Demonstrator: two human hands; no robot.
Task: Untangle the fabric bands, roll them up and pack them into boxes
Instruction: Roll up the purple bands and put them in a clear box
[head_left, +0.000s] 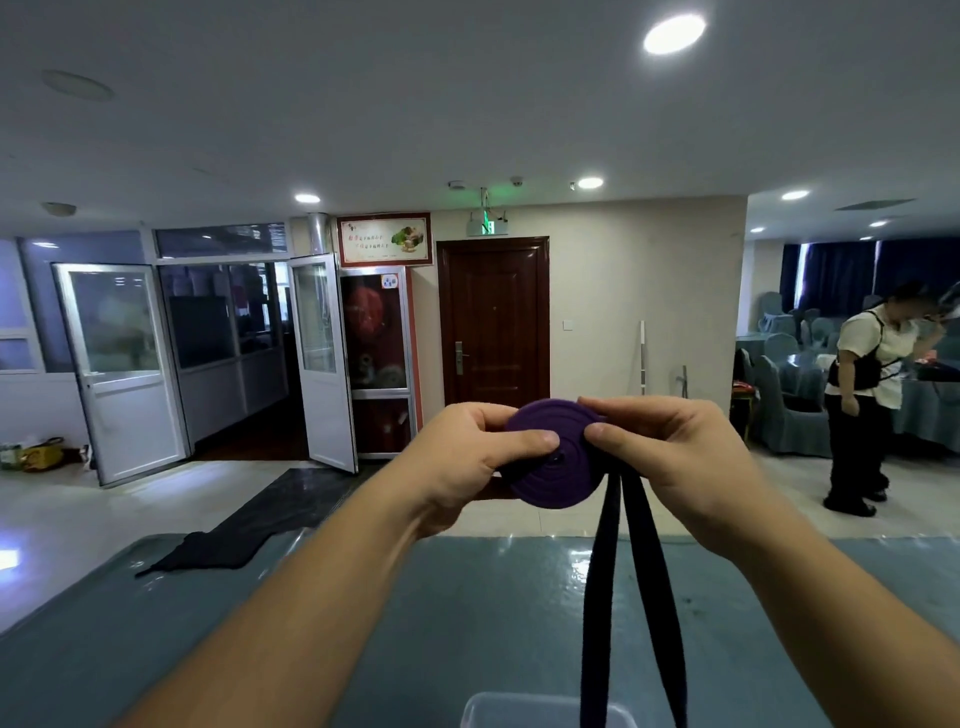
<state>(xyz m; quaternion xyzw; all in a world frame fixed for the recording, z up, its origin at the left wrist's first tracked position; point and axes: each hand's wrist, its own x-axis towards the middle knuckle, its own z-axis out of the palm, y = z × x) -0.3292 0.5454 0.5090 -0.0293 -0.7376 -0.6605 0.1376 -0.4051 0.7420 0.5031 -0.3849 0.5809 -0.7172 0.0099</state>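
Note:
A purple fabric band is wound into a flat round roll (556, 470), held up at chest height over the table. My left hand (467, 467) pinches the roll from the left, thumb on its face. My right hand (675, 462) grips its right edge with thumb and fingers. Two loose strands of the band (631, 597) hang straight down from the roll, past the bottom of the view. A clear plastic box (519, 709) shows at the bottom edge, just left of the strands.
The table has a teal cloth under a glossy cover (467, 613). A black cloth (249, 530) drapes over its far left edge. A person (872, 400) stands at the right near covered chairs and tables. Doors line the far wall.

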